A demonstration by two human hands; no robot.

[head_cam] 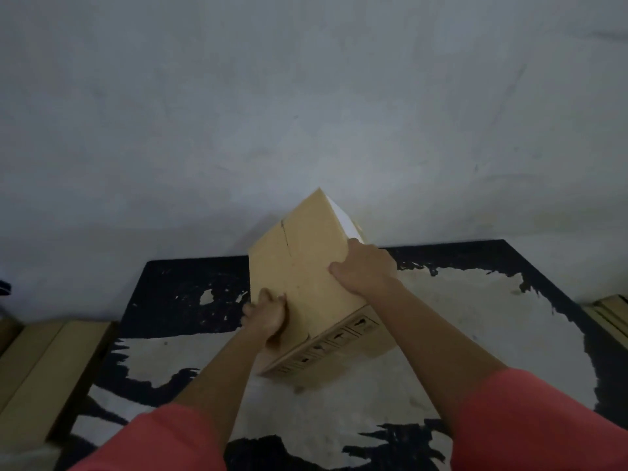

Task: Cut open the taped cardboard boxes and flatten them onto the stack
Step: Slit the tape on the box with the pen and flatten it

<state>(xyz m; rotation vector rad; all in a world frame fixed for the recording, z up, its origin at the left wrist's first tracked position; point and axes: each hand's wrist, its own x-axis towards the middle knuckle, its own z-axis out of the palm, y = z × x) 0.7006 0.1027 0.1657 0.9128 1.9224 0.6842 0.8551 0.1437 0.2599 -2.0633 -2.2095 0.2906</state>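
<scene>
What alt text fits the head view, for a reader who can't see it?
A person holds a cardboard box tilted over a black and cream rug, the left hand gripping its lower left edge and the right hand its right edge. Some flat cardboard lies at the frame's left edge.

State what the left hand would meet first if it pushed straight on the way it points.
The cardboard box, which the left hand grips; beyond, probably the grey surface; depth unclear.
</scene>
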